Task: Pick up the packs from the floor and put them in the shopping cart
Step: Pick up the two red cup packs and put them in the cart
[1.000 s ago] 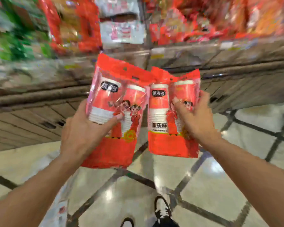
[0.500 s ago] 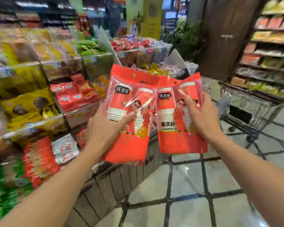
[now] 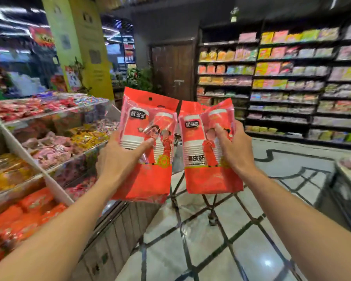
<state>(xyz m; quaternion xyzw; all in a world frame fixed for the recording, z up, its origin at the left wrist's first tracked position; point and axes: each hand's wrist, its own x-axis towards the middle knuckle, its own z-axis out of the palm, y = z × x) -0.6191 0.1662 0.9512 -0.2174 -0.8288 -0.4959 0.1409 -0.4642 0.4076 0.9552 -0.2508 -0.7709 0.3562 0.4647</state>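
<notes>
Two red packs of paper cups are held up side by side at chest height. My left hand (image 3: 120, 159) grips the left pack (image 3: 148, 179), thumb across its front. My right hand (image 3: 234, 151) grips the right pack (image 3: 207, 179), fingers pressed into its clear window. The shopping cart (image 3: 209, 201) stands straight ahead on the floor, almost wholly hidden behind the packs; only a little of its wire basket between them and its lower frame and one wheel below them show.
A tiered display of bagged sweets (image 3: 49, 142) runs along my left, its wooden base beside the cart. Stocked shelves (image 3: 292, 88) line the right wall. A counter edge (image 3: 349, 179) juts in at the right. Tiled floor (image 3: 211, 250) lies ahead.
My view has swung up from the floor and turned right, so the cart now sits straight behind the packs. Both hands keep the same grip on the packs.
</notes>
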